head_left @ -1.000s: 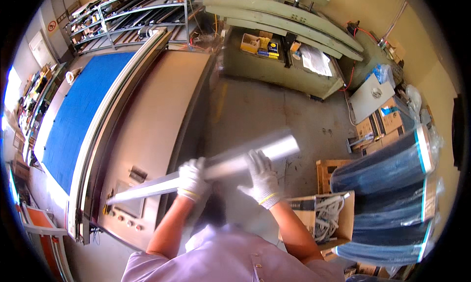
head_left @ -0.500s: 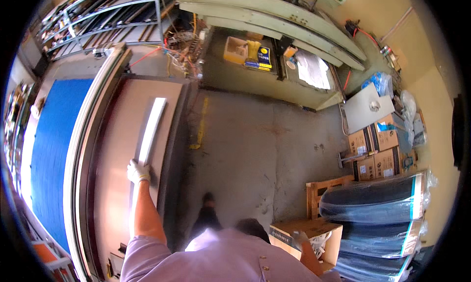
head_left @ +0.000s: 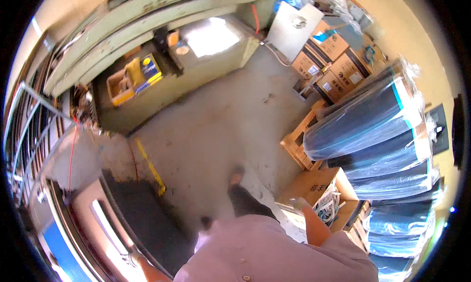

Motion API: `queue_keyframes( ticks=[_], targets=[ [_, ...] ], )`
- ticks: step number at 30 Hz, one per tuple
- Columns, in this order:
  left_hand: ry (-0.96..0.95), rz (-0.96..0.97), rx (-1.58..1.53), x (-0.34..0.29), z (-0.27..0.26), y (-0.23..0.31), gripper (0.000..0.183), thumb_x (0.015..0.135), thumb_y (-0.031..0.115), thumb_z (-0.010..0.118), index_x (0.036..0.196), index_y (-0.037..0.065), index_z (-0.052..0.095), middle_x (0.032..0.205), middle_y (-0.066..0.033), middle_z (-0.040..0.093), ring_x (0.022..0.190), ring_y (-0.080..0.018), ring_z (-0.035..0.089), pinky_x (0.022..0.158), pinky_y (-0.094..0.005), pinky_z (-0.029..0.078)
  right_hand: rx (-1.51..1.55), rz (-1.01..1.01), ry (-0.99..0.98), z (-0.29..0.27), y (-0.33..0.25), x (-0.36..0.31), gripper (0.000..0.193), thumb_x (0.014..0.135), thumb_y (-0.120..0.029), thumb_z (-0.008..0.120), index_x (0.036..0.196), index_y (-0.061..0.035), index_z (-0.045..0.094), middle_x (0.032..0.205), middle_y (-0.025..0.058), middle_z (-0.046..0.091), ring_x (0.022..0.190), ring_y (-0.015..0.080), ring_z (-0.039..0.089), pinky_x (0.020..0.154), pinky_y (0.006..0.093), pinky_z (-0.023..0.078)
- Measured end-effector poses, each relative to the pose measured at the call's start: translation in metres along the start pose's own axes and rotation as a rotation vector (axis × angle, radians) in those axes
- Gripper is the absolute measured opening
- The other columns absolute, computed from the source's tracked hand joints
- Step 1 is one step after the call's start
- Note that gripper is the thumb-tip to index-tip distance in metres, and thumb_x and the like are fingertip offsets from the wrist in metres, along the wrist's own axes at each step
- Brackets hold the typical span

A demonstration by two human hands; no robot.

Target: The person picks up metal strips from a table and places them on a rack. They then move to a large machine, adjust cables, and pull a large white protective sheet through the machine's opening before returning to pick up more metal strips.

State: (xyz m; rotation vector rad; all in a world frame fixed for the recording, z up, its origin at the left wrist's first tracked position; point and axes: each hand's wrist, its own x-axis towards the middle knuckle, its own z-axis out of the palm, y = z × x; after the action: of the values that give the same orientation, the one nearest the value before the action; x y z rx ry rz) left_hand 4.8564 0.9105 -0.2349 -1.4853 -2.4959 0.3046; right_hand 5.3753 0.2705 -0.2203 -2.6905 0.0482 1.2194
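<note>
A long, shiny, silvery strip (head_left: 109,229) lies along the brown panel (head_left: 81,203) at the lower left. My left hand (head_left: 131,257), in a light glove, is closed around the strip's near part; its fingers are slightly blurred. On my right, an open cardboard box (head_left: 314,184) holds a tangle of white straps or strips (head_left: 329,206). The gloved fingers of my right hand (head_left: 298,203) grip the near-left rim of that box. My right forearm crosses in front of the box.
A green machine bench (head_left: 196,76) spans the far side, with a small yellow box (head_left: 120,88) on its shelf. Plastic-wrapped dark rolls (head_left: 363,125) are stacked at right beside a wooden pallet (head_left: 299,140). Cartons (head_left: 338,76) stand behind them. Yellow tape (head_left: 151,166) marks the grey floor.
My view and body have turned to the right, so the panel and strip now sit at the lower left. My left hand stays at the strip, my right hand at the box rim.
</note>
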Motion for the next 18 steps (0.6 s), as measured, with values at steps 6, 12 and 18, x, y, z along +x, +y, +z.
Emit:
queue_keyframes(
  ticks=[6, 12, 18],
  targets=[
    [-0.041, 0.351, -0.014, -0.198, -0.077, 0.214, 0.091, 0.074, 0.060, 0.069, 0.142, 0.011, 0.033, 0.133, -0.0147, 0.048, 0.117, -0.0319, 0.052, 0.093, -0.0474, 0.046, 0.147, -0.192, -0.039, -0.172, -0.131, 0.067, 0.055, 0.089, -0.047, 0.055, 0.131, -0.0123, 0.055, 0.128, 0.0184, 0.058, 0.115, 0.0327, 0.056, 0.099, 0.0416, 0.043],
    [-0.566, 1.067, -0.262, -0.349, -0.129, 0.470, 0.064, 0.078, 0.037, 0.070, 0.133, 0.013, 0.050, 0.132, -0.0158, 0.052, 0.125, -0.0325, 0.045, 0.103, -0.0423, 0.039, 0.577, -0.816, 0.285, -0.195, -0.098, 0.272, 0.051, 0.091, -0.050, 0.049, 0.127, -0.0152, 0.058, 0.127, 0.0120, 0.059, 0.120, 0.0292, 0.053, 0.100, 0.0422, 0.041],
    [-1.108, 0.583, -0.751, -0.344, -0.135, 0.601, 0.048, 0.086, 0.026, 0.058, 0.125, -0.002, 0.056, 0.125, -0.0183, 0.058, 0.105, -0.0239, 0.061, 0.075, -0.0362, 0.053, -0.075, -0.300, -0.036, -0.331, -0.154, 0.359, 0.058, 0.091, -0.054, 0.047, 0.125, -0.0090, 0.058, 0.125, 0.0147, 0.060, 0.113, 0.0319, 0.057, 0.095, 0.0442, 0.044]
  ],
)
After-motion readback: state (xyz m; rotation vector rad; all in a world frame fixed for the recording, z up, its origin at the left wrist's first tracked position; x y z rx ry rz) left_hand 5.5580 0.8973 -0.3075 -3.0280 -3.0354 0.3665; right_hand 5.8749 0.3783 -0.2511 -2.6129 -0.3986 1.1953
